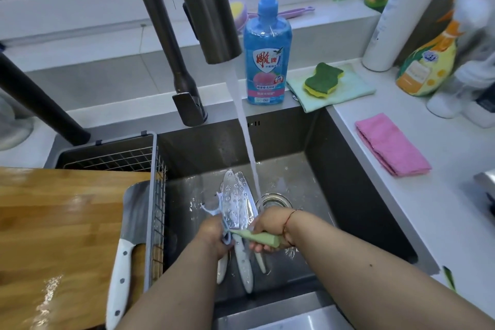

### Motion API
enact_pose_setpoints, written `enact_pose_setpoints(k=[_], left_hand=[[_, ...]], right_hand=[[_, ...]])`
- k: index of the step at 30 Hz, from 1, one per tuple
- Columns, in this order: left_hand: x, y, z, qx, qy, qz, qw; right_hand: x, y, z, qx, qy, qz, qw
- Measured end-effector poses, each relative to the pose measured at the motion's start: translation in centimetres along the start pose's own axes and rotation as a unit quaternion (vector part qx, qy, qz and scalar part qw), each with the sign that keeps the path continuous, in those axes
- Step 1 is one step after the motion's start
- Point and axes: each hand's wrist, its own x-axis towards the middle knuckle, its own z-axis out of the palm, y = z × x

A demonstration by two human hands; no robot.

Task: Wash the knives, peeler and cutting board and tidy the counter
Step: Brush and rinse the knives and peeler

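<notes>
Over the sink (348, 169), near its drain, the left hand (214, 236) grips a bundle of knives (237, 206); I count three pale handles below it and at least two blades fanned above, beside the light-blue peeler (214, 205). The right hand (270, 225) clasps one green-handled knife (261, 238). One cleaver (126, 249) lies on the single wooden cutting board (59, 222) at the sink's left edge.

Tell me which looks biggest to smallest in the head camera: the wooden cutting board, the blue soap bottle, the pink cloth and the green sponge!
1. Cutting board, though it's nearest the camera.
2. Soap bottle.
3. Pink cloth.
4. Green sponge.
</notes>
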Motion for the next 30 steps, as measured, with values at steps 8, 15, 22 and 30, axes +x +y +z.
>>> enact_pose_setpoints(k=[8, 15, 22, 30], left_hand=[[-2.3, 0.8, -0.5, 0.269, 0.015, 0.127, 0.955], [-3.9, 1.4, -0.2, 0.483, -0.014, 0.255, 0.838], [-5.1, 2.2, -0.3, 0.559, 0.011, 0.308, 0.770], [-5.5, 2.8, -0.2, 0.580, 0.038, 0.337, 0.740]], right_hand=[[-5.3, 1.2, -3.8, -0.054, 0.188, -0.121, 0.973], [-7.8, 1.5, -5.1, -0.222, 0.327, -0.205, 0.896], [-10.1, 1.1, -4.9, -0.415, 0.345, -0.179, 0.823], [-11.4, -0.2, -4.3, -0.491, 0.388, -0.196, 0.755]])
